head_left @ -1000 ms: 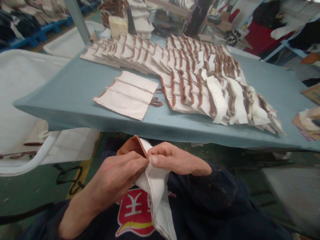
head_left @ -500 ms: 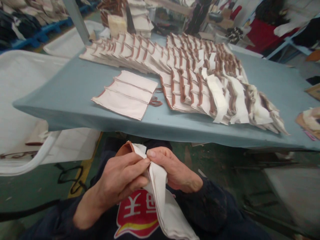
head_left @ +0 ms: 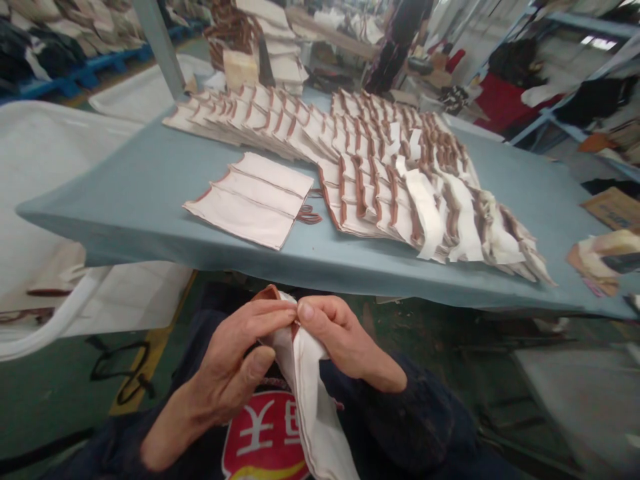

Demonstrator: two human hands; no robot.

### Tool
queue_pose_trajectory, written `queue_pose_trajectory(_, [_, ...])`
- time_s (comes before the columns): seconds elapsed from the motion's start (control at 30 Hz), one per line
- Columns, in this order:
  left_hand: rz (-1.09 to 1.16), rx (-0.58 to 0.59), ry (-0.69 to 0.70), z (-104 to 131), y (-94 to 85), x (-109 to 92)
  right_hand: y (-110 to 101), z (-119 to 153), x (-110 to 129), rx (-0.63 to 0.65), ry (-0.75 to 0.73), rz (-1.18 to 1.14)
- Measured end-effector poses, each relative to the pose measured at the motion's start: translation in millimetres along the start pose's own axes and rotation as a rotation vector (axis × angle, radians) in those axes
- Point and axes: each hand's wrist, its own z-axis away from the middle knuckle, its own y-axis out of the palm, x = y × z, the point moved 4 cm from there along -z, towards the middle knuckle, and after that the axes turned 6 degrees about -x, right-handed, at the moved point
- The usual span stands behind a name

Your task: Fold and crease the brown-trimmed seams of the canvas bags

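Note:
A white fabric piece with brown edging [head_left: 311, 407] hangs in front of my dark clothes, gathered at its upper end between my hands. My left hand [head_left: 235, 363] is on its left side, fingertips pressed to the upper seam and thumb lifted apart from the fingers. From the right, my right hand [head_left: 350, 340] pinches the same seam with thumb and bent fingers. Both sets of fingertips meet at the seam. Beyond them, a flat white panel with brown edges and loops [head_left: 253, 199] lies on the blue-covered table [head_left: 135, 193].
Overlapping rows of white and brown fabric pieces [head_left: 370, 193] cover the table's middle. White bins [head_left: 65, 133] stand at the left, a metal post [head_left: 160, 50] rises at the far left corner, and a person [head_left: 397, 43] stands behind the table.
My left thumb has lifted away from the fabric and my left fingers have straightened. The fabric hangs more steeply. The camera view has tilted slightly, showing more of the background person.

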Motion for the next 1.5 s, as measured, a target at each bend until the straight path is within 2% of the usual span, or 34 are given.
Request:
queue_pose_trajectory(0.07, [0.088, -0.021, -0.086, -5, -6.9, -4, -3, 2, 11, 0.076, -0.016, 0.113])
queue_pose_trajectory(0.13, [0.129, -0.024, -0.204, -15, -11.5, -9, -7, 4, 22, 0.093, -0.023, 0.229])
queue_pose_trajectory(0.27, [0.090, 0.081, -0.420, -37, -11.4, -16, -10, 4, 36, 0.097, -0.062, 0.422])
queue_pose_trajectory(0.37, [0.132, 0.194, -0.468, -43, -5.9, -22, -9, 6, 39, 0.128, -0.121, 0.477])
queue_pose_trajectory(0.53, [0.308, 0.339, -0.528, -39, 3.3, -26, -6, 10, 37, 0.126, -0.258, 0.547])
queue_pose_trajectory(0.67, [0.378, 0.465, -0.534, -36, 6.5, -27, -5, 13, 37, 0.109, -0.433, 0.611])
queue_pose_trajectory(0.77, [0.404, 0.508, -0.562, -31, 6.9, -26, -6, 13, 37, 0.102, -0.540, 0.590])
queue_pose_trajectory(0.87, [0.442, 0.520, -0.586, -26, 7.4, -25, -6, 14, 36, 0.113, -0.557, 0.549])
queue_pose_trajectory(1.0, [0.497, 0.521, -0.522, -26, 9.2, -30, -4, 16, 31, 0.158, -0.450, 0.470])
queue_pose_trajectory(1.13, [0.444, 0.511, -0.486, -26, 11.2, -33, -4, 21, 27, 0.226, -0.291, 0.360])
queue_pose_trajectory(1.37, [0.046, 0.312, -0.184, -18, 3.8, -35, -7, 21, 26, 0.216, -0.331, 0.479])
queue_pose_trajectory(1.5, [-0.050, 0.226, -0.108, -13, -0.7, -36, -5, 17, 25, 0.224, -0.308, 0.446])
